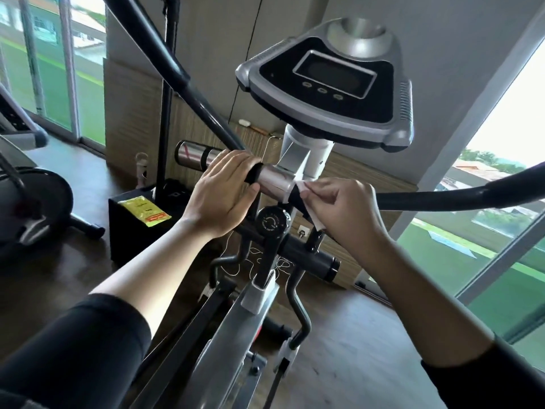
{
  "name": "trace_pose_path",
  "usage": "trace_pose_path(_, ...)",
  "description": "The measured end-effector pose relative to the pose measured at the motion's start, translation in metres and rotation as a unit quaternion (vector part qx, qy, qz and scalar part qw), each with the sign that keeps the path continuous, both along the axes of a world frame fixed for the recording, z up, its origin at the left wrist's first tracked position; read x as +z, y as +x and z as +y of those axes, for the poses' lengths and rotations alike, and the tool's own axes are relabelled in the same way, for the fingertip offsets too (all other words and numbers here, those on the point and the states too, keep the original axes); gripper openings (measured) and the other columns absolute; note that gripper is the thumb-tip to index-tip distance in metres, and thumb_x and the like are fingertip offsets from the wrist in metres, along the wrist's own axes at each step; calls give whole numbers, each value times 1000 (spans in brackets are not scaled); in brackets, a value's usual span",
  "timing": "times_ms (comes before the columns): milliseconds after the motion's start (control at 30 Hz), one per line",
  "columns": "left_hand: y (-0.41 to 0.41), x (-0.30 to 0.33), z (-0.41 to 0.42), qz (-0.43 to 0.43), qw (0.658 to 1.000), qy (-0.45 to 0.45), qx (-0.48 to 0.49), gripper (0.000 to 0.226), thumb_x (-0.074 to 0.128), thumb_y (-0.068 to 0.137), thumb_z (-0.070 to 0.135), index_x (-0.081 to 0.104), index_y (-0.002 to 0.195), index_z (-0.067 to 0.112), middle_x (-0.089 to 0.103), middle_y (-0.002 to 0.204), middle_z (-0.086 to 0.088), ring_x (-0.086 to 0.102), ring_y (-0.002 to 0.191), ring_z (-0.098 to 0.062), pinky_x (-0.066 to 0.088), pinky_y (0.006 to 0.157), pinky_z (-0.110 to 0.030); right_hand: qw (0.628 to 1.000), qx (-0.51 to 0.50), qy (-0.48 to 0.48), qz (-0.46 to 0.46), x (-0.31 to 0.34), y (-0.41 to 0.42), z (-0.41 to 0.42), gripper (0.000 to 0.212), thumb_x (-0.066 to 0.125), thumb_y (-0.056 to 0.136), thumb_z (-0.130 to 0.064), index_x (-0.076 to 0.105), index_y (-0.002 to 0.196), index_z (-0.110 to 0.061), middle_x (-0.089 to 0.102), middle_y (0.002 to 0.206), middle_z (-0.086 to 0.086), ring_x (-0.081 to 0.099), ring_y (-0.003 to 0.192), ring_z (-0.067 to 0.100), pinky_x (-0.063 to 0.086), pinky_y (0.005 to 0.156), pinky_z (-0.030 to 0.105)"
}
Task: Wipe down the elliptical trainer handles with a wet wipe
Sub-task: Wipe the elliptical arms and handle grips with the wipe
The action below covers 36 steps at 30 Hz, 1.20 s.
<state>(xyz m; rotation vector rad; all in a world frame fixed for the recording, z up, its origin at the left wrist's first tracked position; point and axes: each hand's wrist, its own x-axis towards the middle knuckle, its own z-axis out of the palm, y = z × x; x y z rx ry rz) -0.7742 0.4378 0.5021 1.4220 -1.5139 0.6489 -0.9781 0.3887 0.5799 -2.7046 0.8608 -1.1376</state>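
White wet wipe [306, 199] pinched in right hand [342, 211] against horizontal handle bar [272, 180]; left hand [222, 190] grips bar's left section.

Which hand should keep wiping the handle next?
Probably the right hand. It already pinches the wet wipe against the short handlebar beside the console post. The left hand grips that same bar bare, with no wipe, so it better suits steadying.
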Motion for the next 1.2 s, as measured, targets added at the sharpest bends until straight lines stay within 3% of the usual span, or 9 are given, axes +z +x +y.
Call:
trace_pose_path(67,-1,-1,-2,0,1000,-5,3,46,40,94,30,54,129,3,58,127,-11,49,125,-25,30,115,-41,1000,5,23,-11,2,9,-2,19,68,87,-21,73,100,-9,71,106,0,60,92,-3,36,78,-8)
trace_pose_path(167,-1,-3,-4,-9,1000,0,9,48,38,95,33,53,130,3,58,128,-11,49,126,-26,31,114,-43,1000,17,-24,-9,-4,2,1,16,68,87,-20,74,96,-9,72,104,1,62,92,0,38,81,-4)
trace_pose_path(333,4,-6,-6,-26,999,9,23,51,34,97,37,52,132,5,57,131,-11,48,128,-26,28,117,-40,991,38,-131,8,-26,-15,-4,23,66,88,-16,70,108,-7,69,111,8,64,102,20,49,95,30)
trace_pose_path(533,4,-8,-9,-34,999,-11,27,50,37,97,36,52,132,5,57,132,-11,47,128,-26,27,117,-40,981,55,-182,39,-34,-6,-7,26,53,96,-20,70,111,-7,64,120,9,56,114,18,37,104,17)
trace_pose_path(700,8,-6,-7,-47,998,-29,13,47,38,97,32,55,131,4,59,130,-11,50,127,-25,30,115,-37,944,62,-314,86,-46,-24,-13,28,51,93,-12,67,115,-6,64,122,6,57,116,23,49,97,32)
trace_pose_path(833,23,-7,-8,-113,993,-32,7,42,41,99,26,53,134,5,59,132,-10,50,128,-25,32,114,-38,963,81,-254,50,-37,-6,-15,23,58,93,-12,68,112,-5,64,120,8,55,114,18,43,101,25)
trace_pose_path(933,36,-9,-10,-167,985,-33,7,41,45,100,22,52,137,7,54,138,-11,47,132,-25,32,115,-41,982,82,-170,-15,-32,4,-12,26,65,89,-10,67,115,-5,64,117,8,60,107,17,47,97,27)
trace_pose_path(1067,36,-12,-14,-173,983,-55,9,40,48,99,19,52,135,3,54,138,-13,46,132,-27,31,115,-42,988,72,-131,-30,-24,15,-9,26,65,90,-14,66,114,-4,63,114,5,60,99,9,50,88,15)
trace_pose_path(1200,33,-15,-17,-158,985,-71,10,39,48,98,18,54,133,2,57,133,-15,48,129,-30,32,114,-43,990,65,-122,-34,-20,25,-7,22,65,90,-17,70,107,-4,68,103,3,65,89,11,53,81,19)
